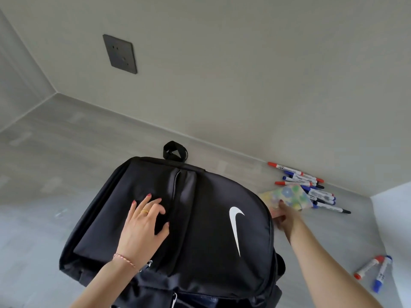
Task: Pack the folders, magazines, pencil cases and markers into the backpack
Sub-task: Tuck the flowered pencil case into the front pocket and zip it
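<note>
A black backpack [213, 218] with a white swoosh lies front side up on the grey floor. My left hand [142, 227] rests on its front pocket with the fingers spread. To the right of the bag, my right hand [284, 216] grips a pastel flowered pencil case [287, 196]. Just behind the case, several red, blue and black markers [311, 185] lie in a heap by the wall. Two more markers [373, 272], one red and one blue, lie at the lower right.
The grey wall runs close behind the bag and carries a dark socket plate [120, 54]. A white surface [393, 214] stands at the far right edge. Bare grey floor [44, 174] stretches to the left of the bag.
</note>
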